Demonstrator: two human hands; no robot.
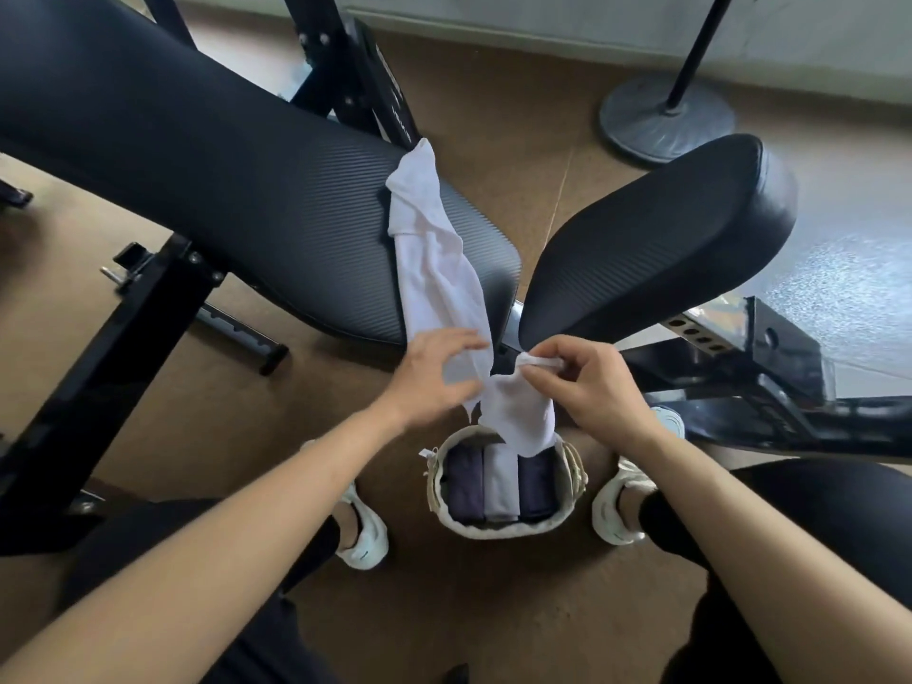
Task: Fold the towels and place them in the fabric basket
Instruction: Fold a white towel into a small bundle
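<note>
A long white towel (429,249) trails from the black bench pad (237,190) down toward me, its lower end hanging over the fabric basket (493,528). My right hand (587,387) pinches a bunched corner of the towel between thumb and fingers. My left hand (434,375) grips the towel's edge just left of that, fingers spread over the cloth. The round woven basket stands on the floor between my feet and holds three folded towels side by side: a dark one (464,488), a pale one (501,491) and another dark one (535,486).
A second black pad (656,239) of the bench rises at the right, on a black steel frame (740,377). Bench legs (98,367) stand at the left. A round grey stand base (666,116) sits far right on the brown floor. My white shoes (362,535) flank the basket.
</note>
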